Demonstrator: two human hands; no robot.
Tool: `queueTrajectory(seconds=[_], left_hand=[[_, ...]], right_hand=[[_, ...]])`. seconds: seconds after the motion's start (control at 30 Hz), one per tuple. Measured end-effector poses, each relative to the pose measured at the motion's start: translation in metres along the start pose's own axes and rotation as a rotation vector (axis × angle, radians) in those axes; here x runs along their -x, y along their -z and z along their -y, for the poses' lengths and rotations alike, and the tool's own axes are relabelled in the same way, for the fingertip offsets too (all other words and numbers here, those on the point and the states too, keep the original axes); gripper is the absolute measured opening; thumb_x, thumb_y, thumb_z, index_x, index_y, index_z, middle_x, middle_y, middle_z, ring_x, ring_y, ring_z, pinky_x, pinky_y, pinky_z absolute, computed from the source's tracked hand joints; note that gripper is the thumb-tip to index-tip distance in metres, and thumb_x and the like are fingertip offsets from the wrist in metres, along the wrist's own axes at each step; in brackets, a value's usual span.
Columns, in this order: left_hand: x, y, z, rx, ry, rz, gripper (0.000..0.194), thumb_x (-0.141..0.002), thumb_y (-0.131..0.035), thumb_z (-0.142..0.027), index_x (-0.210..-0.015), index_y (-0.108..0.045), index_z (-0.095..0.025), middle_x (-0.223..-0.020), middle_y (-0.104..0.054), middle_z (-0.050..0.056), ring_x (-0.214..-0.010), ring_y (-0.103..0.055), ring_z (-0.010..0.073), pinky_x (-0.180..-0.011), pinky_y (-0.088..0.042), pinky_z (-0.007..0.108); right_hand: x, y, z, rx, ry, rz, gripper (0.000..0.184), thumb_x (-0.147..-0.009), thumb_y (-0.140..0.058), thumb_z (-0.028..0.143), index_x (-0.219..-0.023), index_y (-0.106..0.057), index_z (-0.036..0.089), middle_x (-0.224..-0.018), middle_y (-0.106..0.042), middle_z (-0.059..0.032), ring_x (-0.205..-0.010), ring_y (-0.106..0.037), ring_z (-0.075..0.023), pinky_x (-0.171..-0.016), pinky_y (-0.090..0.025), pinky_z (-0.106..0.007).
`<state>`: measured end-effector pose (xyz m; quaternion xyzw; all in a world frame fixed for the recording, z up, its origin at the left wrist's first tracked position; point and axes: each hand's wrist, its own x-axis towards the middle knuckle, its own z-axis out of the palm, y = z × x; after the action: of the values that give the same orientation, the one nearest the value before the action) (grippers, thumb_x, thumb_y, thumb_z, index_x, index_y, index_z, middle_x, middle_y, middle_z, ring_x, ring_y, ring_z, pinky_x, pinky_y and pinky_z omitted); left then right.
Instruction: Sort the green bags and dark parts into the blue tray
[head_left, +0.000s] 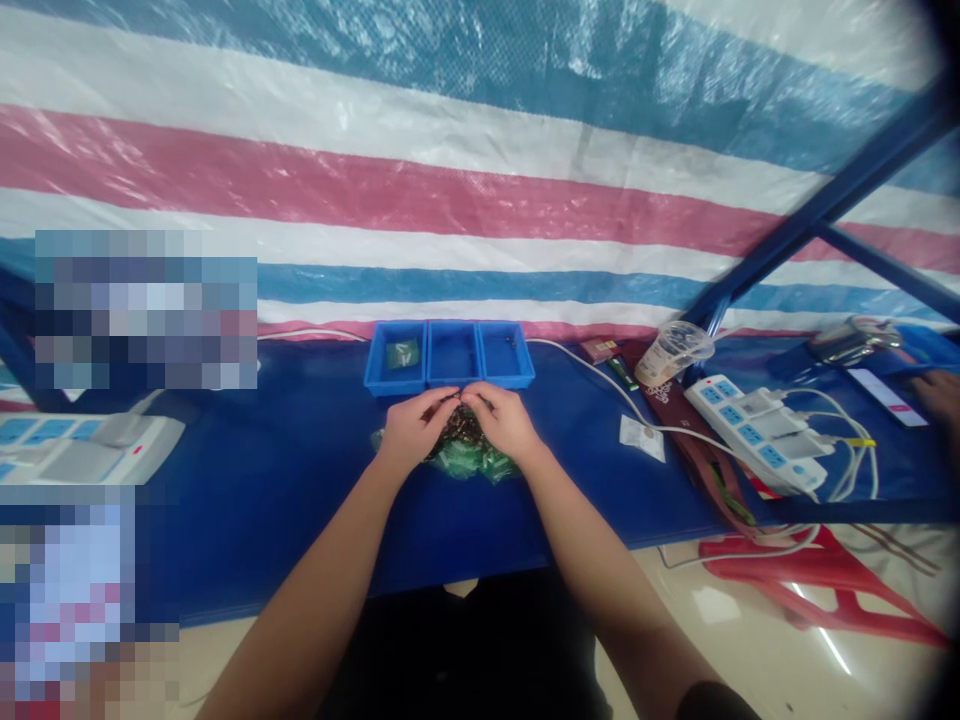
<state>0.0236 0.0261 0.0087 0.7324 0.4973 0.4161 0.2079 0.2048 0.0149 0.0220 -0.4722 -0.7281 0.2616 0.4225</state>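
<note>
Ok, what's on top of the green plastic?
A heap of small, dark, brassy pieces. The left hand and right hand hide parts of the heap and the green plastic; what lies beneath them can't be seen.

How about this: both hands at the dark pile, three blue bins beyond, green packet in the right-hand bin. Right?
Not quite: the green packet is in the left-hand bin, not the right-hand one, as the head view shows. The rest holds: left hand and right hand at the dark pile, three blue bins beyond.
</note>
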Motion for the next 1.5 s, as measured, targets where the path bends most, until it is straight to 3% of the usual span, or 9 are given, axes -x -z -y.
queueTrajectory(seconds=[0.17,0.3,0.4,0.53,0.83,1.23,1.5], left_hand=[[0.001,-0.001,0.002,-0.007,0.009,0.001,0.033,-0.084,-0.064,-0.045,-0.105,-0.075,-0.021,-0.076,-0.073,0.0,-0.06,-0.063,0.0105,-0.069,-0.053,0.021],[0.001,-0.001,0.004,-0.035,0.001,-0.036,0.031,-0.086,-0.062,-0.045,-0.102,-0.076,-0.021,-0.077,-0.073,0.001,-0.062,-0.063,0.0107,-0.069,-0.052,0.021],[0.001,-0.001,0.005,-0.037,0.008,-0.046,0.031,-0.088,-0.061,-0.044,-0.102,-0.075,-0.021,-0.076,-0.073,0.001,-0.063,-0.064,0.0112,-0.069,-0.051,0.021],[0.0,-0.001,0.004,-0.027,0.014,-0.03,0.03,-0.088,-0.06,-0.043,-0.101,-0.075,-0.021,-0.076,-0.074,0.0,-0.063,-0.065,0.0115,-0.069,-0.051,0.021],[0.0,0.0,0.002,-0.028,0.006,-0.005,0.029,-0.089,-0.059,-0.042,-0.102,-0.075,-0.021,-0.082,-0.075,0.001,-0.066,-0.066,0.0122,-0.075,-0.053,0.023],[0.001,-0.002,0.003,0.008,-0.001,-0.01,0.032,-0.087,-0.062,-0.043,-0.106,-0.074,-0.021,-0.075,-0.072,0.0,-0.061,-0.062,0.0102,-0.071,-0.052,0.022],[-0.001,-0.001,0.001,-0.017,-0.003,-0.057,0.031,-0.088,-0.059,-0.044,-0.101,-0.075,-0.021,-0.074,-0.073,0.001,-0.061,-0.064,0.012,-0.069,-0.053,0.022]], right_hand=[[0.0,0.001,0.004,0.018,-0.032,0.007,0.029,-0.099,-0.042,0.038,-0.089,-0.064,0.023,-0.079,-0.067,0.0002,-0.073,-0.062,-0.0143,-0.07,-0.047,-0.024],[0.0,-0.001,0.003,-0.033,0.004,-0.013,0.024,-0.097,-0.048,0.038,-0.096,-0.066,0.022,-0.087,-0.07,-0.0014,-0.077,-0.064,-0.0142,-0.074,-0.048,-0.025],[0.0,-0.003,-0.001,-0.07,0.011,-0.083,0.024,-0.093,-0.056,0.038,-0.107,-0.067,0.021,-0.09,-0.071,-0.0029,-0.076,-0.064,-0.0144,-0.069,-0.05,-0.024],[0.0,-0.005,-0.005,-0.052,0.032,-0.122,0.022,-0.092,-0.057,0.035,-0.104,-0.07,0.022,-0.092,-0.073,-0.004,-0.076,-0.065,-0.0153,-0.072,-0.052,-0.027],[0.001,-0.001,-0.001,0.008,0.08,-0.097,0.02,-0.094,-0.055,0.032,-0.101,-0.072,0.023,-0.098,-0.073,-0.0039,-0.09,-0.067,-0.0173,-0.086,-0.051,-0.029],[0.0,0.0,0.001,0.028,0.014,-0.008,0.025,-0.098,-0.046,0.035,-0.096,-0.069,0.023,-0.093,-0.072,-0.0031,-0.088,-0.066,-0.0165,-0.081,-0.048,-0.026],[0.0,-0.005,-0.005,-0.054,0.035,-0.118,0.021,-0.092,-0.058,0.035,-0.104,-0.07,0.022,-0.097,-0.073,-0.0043,-0.079,-0.066,-0.0159,-0.074,-0.052,-0.027]])
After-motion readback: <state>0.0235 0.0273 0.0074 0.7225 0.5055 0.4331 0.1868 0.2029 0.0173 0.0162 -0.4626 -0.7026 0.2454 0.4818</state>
